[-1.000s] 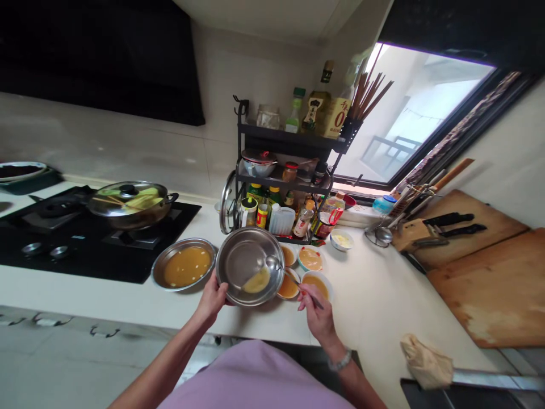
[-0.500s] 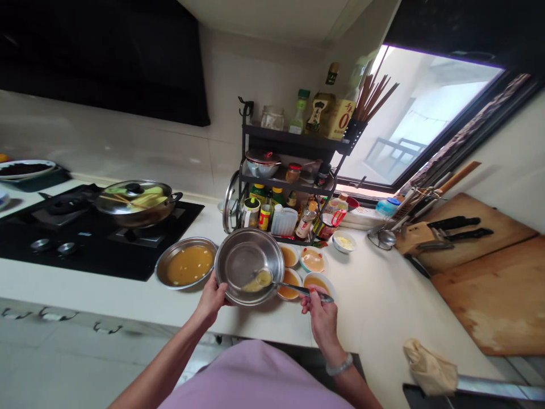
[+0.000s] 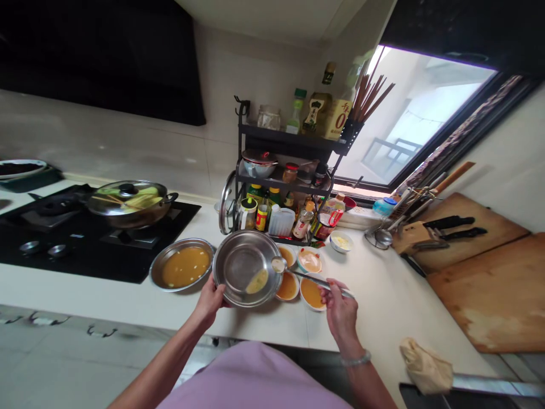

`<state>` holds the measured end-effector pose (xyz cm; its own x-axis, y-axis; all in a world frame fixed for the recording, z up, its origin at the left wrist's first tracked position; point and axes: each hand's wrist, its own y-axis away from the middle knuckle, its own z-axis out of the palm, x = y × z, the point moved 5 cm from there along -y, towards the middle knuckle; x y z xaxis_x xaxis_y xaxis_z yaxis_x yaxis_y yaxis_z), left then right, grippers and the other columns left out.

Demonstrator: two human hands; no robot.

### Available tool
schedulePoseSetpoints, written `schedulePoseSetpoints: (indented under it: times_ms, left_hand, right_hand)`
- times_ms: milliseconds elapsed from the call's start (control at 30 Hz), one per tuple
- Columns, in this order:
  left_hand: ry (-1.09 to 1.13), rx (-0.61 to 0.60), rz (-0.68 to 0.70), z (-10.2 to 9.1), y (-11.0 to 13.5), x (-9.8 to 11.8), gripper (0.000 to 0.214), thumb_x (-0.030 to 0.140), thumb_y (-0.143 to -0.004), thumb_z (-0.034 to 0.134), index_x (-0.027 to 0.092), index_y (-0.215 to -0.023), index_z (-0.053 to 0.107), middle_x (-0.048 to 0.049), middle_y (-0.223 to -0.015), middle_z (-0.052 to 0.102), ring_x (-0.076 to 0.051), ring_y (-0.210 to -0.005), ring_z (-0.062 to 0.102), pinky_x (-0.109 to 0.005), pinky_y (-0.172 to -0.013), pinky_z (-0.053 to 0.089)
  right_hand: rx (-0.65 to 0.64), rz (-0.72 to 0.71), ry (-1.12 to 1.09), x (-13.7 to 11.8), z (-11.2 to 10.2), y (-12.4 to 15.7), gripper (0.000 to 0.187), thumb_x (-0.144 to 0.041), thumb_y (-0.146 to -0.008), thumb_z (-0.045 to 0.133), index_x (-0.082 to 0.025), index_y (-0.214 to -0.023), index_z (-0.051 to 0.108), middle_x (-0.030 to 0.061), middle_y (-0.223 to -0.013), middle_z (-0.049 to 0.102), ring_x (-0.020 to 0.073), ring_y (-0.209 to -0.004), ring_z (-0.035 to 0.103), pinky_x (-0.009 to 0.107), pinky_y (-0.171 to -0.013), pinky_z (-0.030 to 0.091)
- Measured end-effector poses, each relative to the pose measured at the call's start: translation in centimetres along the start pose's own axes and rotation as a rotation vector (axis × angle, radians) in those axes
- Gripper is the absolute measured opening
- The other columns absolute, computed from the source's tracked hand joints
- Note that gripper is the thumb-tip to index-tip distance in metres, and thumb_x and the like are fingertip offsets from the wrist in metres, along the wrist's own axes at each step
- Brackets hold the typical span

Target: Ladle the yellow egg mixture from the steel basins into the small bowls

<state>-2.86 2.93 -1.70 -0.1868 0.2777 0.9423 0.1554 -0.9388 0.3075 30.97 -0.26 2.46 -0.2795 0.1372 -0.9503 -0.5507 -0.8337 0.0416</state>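
Observation:
My left hand (image 3: 210, 296) grips the near left rim of a round steel basin (image 3: 238, 264), which is tilted and has a little yellowish liquid pooled low on its right side. In my right hand (image 3: 342, 309) is the handle of a metal ladle (image 3: 279, 264), its bowl over the basin's right rim. Beneath and beside the ladle stand several bowls of orange-brown liquid, among them a near right bowl (image 3: 313, 293), a near left bowl (image 3: 288, 286) and a far bowl (image 3: 310, 260). Left of the basin sits a second steel basin (image 3: 183, 264) holding brown liquid with pale bits.
A covered pan (image 3: 130, 204) rests on the black cooktop (image 3: 93, 258) at left. Behind the bowls rises a black rack (image 3: 289, 136) with bottles and jars. To the right are a small bowl (image 3: 341, 242), a knife block (image 3: 419, 236), cutting boards (image 3: 485, 284) and a crumpled tan cloth (image 3: 426, 366).
My right hand has moved right, lifting the ladle from the pooled liquid to the basin's right rim. My left hand still holds the basin in nearly the same place.

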Motion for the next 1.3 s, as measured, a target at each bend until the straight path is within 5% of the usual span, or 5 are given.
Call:
schedulePoseSetpoints:
  times_ms: [333, 700, 867, 1133, 1300]
  left_hand:
    - [0.003, 0.026, 0.007, -0.6, -0.5, 0.0, 0.060, 0.013, -0.065, 0.055, 0.023, -0.124, 0.047, 0.0057, -0.064, 0.061, -0.011, -0.046, 0.059, -0.027, -0.048, 0.054]
    - [-0.021, 0.008, 0.011, -0.3, -0.6, 0.0, 0.054, 0.019, -0.066, 0.056, 0.022, -0.119, 0.049, 0.0043, -0.068, 0.063, -0.013, -0.049, 0.061, -0.029, -0.049, 0.055]
    - [-0.042, -0.007, 0.033, 0.2, -0.1, 0.6, 0.054, 0.019, -0.065, 0.054, 0.021, -0.119, 0.048, 0.0013, -0.077, 0.066, -0.013, -0.050, 0.062, -0.030, -0.049, 0.056]
    - [-0.114, -0.022, 0.107, 0.7, 0.2, 1.3, 0.062, 0.020, -0.065, 0.052, 0.020, -0.127, 0.046, -0.0018, -0.084, 0.066, -0.015, -0.053, 0.063, -0.026, -0.047, 0.054]
    - [-0.101, -0.006, 0.105, 0.5, 0.1, 1.1, 0.063, 0.020, -0.065, 0.053, 0.021, -0.128, 0.045, -0.0026, -0.087, 0.067, -0.015, -0.053, 0.063, -0.027, -0.047, 0.054]
  right_hand:
    - [0.195, -0.292, 0.193, -2.0, -5.7, -4.8, 0.035, -0.043, -0.072, 0.070, -0.013, -0.088, 0.061, 0.0003, -0.055, 0.064, 0.0148, -0.049, 0.061, 0.025, -0.044, 0.050]
    - [-0.225, -0.626, 0.578, -2.3, -4.0, -2.0, 0.023, -0.037, -0.086, 0.056, -0.021, -0.095, 0.071, 0.0083, -0.095, 0.065, 0.0183, -0.069, 0.065, 0.033, -0.053, 0.057]
    - [-0.153, -0.538, 0.416, -3.2, -2.1, -0.2, 0.023, -0.036, -0.088, 0.056, -0.020, -0.100, 0.068, 0.0034, -0.077, 0.065, 0.0156, -0.057, 0.061, 0.034, -0.055, 0.056]
    - [-0.463, -0.348, 0.325, 1.6, 3.1, 3.5, 0.021, -0.039, -0.082, 0.064, -0.024, -0.094, 0.073, 0.0052, -0.076, 0.065, 0.0165, -0.058, 0.060, 0.032, -0.050, 0.054]
    - [-0.438, -0.260, 0.314, 3.4, 3.3, 4.2, 0.025, -0.042, -0.085, 0.060, -0.021, -0.095, 0.069, 0.0028, -0.070, 0.064, 0.0141, -0.053, 0.059, 0.028, -0.048, 0.053]
